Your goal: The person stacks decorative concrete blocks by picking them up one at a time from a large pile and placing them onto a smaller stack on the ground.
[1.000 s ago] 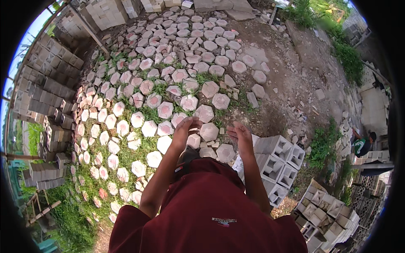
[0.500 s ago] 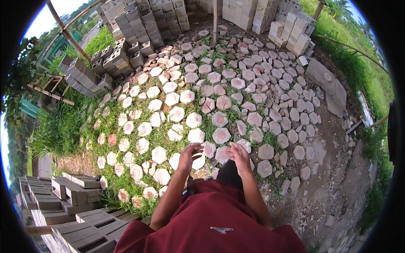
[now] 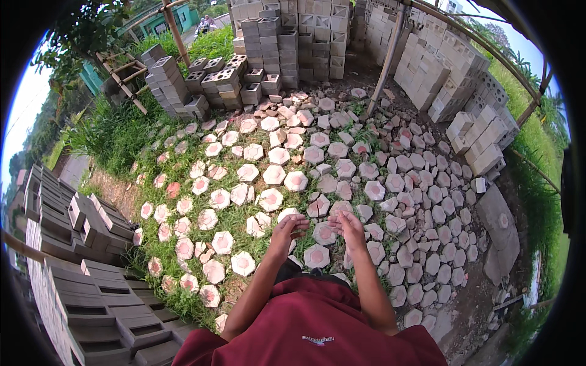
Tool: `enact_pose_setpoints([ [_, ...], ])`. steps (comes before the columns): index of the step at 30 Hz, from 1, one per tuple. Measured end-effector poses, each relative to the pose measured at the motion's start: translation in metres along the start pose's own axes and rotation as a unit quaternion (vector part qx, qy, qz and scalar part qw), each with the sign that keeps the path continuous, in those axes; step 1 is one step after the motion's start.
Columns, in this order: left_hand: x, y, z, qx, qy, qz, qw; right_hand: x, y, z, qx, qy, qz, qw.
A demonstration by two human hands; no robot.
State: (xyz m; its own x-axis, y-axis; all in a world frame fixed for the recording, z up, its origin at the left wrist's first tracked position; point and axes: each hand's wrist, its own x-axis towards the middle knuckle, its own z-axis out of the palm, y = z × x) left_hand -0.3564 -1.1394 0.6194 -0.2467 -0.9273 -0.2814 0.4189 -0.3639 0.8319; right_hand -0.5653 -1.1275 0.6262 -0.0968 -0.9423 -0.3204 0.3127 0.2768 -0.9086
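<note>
Both hands are held out in front of my maroon shirt (image 3: 311, 323), above ground set with hexagonal pavers. My left hand (image 3: 288, 232) is empty, its fingers loosely curved and pointing inward. Facing it a short gap away, my right hand (image 3: 349, 230) also holds nothing, with its fingers apart. Below the hands lie pale hexagonal pavers with reddish centres, one paver (image 3: 317, 256) showing between my wrists. Neither hand touches any paver or block.
Grey hollow blocks (image 3: 226, 82) are stacked at the back left, with taller block stacks (image 3: 427, 73) at the back right. A post (image 3: 387, 58) rises between them. More blocks (image 3: 116, 299) line the near left. Grass grows between pavers; a broken slab (image 3: 497, 219) lies at right.
My view has turned to the left, so the stacks and post appear farther right. My hands have come slightly closer together and remain empty.
</note>
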Motion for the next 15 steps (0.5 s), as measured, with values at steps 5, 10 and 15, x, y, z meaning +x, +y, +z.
enact_pose_setpoints([
  [5, 0.038, 0.009, 0.004, -0.004, 0.093, 0.013, 0.996, 0.066, -0.01, 0.004, 0.006, -0.059, 0.021, 0.998],
  [10, 0.095, 0.019, -0.014, -0.042, 0.146, -0.006, 0.988, 0.119, -0.006, 0.024, 0.019, -0.09, 0.066, 0.994],
  [15, 0.187, 0.045, -0.024, -0.034, 0.135, -0.013, 0.99, 0.211, -0.013, 0.031, 0.031, -0.075, 0.059, 0.995],
])
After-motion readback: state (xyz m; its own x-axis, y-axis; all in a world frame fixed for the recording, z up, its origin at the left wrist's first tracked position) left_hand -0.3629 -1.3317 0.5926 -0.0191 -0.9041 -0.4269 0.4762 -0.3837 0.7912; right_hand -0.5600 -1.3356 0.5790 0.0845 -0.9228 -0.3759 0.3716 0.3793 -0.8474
